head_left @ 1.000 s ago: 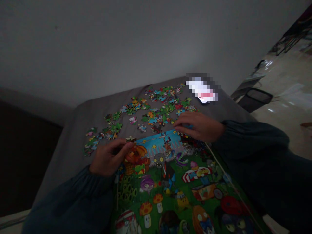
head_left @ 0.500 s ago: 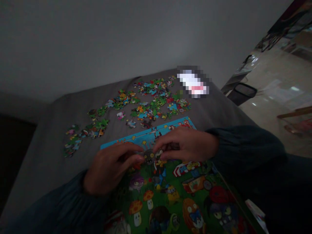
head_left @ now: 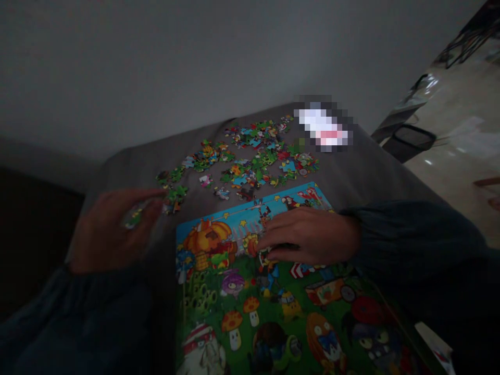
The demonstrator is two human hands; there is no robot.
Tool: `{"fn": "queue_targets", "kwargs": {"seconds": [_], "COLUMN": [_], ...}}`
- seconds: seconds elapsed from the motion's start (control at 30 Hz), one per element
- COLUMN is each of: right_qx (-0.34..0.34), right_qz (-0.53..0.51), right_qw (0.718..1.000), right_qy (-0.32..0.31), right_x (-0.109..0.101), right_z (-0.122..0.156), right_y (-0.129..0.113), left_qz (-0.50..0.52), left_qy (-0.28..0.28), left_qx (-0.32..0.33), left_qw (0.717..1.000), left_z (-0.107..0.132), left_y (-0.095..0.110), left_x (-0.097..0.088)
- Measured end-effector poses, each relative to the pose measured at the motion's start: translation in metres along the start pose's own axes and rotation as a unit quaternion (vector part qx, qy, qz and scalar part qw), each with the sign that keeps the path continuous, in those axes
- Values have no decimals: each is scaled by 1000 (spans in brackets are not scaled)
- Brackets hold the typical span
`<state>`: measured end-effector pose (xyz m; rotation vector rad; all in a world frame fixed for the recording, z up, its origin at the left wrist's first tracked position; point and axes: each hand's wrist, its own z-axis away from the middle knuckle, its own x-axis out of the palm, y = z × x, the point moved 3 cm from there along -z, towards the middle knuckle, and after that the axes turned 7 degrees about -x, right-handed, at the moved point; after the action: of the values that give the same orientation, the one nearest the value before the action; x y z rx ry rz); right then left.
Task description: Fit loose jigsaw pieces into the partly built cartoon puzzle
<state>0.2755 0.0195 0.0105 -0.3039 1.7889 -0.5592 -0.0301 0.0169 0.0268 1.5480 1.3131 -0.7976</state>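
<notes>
The left hand (head_left: 113,232) is now taken away from the picture and is held out over the gray cloth cover (head_left: 363,182), near the loose jigsaw pieces (head_left: 250,166). A moment ago, both hands were brought close together on the middle of the picture. The left hand is blurred. A small green jigsaw piece (head_left: 133,219) is seen at its fingers, but it cannot be told if that piece is gripped. The right hand (head_left: 310,240) is laid on the jigsaw picture (head_left: 250,291), with its fingers loose and a bit bent, and no piece is seen held in it. Pumpkins, mushrooms and cartoon zombies are shown on the picture, and a blue strip is seen along its far part. The picture is laid flat on the cloth, and the loose pieces are spread past its far edge. A blurred white and pink thing (head_left: 323,125) is seen past them, and a black mesh basket (head_left: 409,143) is seen off to the right.
</notes>
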Motion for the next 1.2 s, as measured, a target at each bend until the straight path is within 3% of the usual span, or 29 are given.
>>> {"fn": "queue_targets", "kwargs": {"seconds": [0.07,0.13,0.23,0.33,0.63,0.77,0.9,1.0,1.13,1.2], "right_qx": [3,5,7,11,15,11,26,52,88,97], "right_qz": [7,15,24,26,13,12,4,-8,-32,-26], "right_qw": [1000,1000,1000,1000,1000,1000,999,995,987,987], "right_qy": [7,10,9,7,1,-10,-41,-87,-127,-127], "right_x": [0,1,1,2,4,3,1,-2,-7,-9], "right_z": [0,0,0,1,1,0,-1,-1,0,1], "right_y": [0,0,-1,0,1,1,2,3,5,6], "left_qz": [-81,-134,-160,-141,-71,-43,-55,-52,-88,-61], "left_qy": [38,-22,-146,-214,-267,-269,-257,-209,-103,-105], "left_qx": [-122,-171,-149,-132,-147,-152,-211,-252,-224,-163], "left_qw": [988,976,965,958,950,950,942,944,965,979], "left_z": [-10,-16,-19,-18,-12,-14,-14,-11,-9,-11], "left_y": [-32,-56,-74,-78,-95,-99,-99,-97,-109,-118], "left_x": [-13,-20,-20,-13,8,10,12,14,13,9]}}
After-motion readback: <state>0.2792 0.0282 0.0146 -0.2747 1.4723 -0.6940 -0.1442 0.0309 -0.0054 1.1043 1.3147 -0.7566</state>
